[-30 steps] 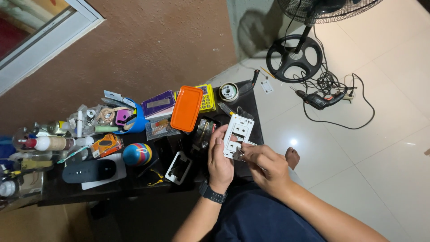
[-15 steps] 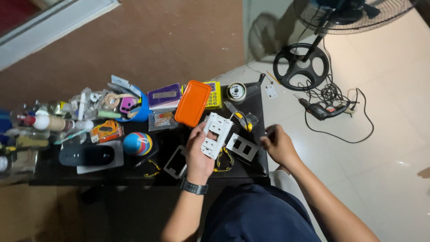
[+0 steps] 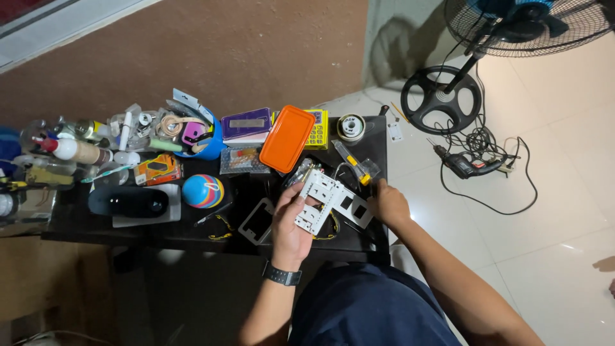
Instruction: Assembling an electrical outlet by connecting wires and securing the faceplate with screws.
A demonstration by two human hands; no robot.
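Observation:
My left hand (image 3: 291, 224) grips a white switch module (image 3: 319, 200) over the front of a dark table (image 3: 192, 227). A watch sits on that wrist. Next to it lies a white frame plate (image 3: 354, 208) with two square openings. My right hand (image 3: 389, 204) rests at the table's right edge, touching the end of that frame plate; whether it grasps anything is unclear. A second white frame (image 3: 257, 221) lies left of my left hand.
An orange box lid (image 3: 287, 138), a purple case (image 3: 246, 124), a tape roll (image 3: 350, 127), a striped ball (image 3: 201, 191), a black speaker (image 3: 128, 201) and several bottles crowd the table. A standing fan (image 3: 442, 99), a power drill (image 3: 471, 166) and cables occupy the white floor at right.
The white module has come down from in front of me toward the table in my left hand. My right hand let go of it and moved right to the table's edge.

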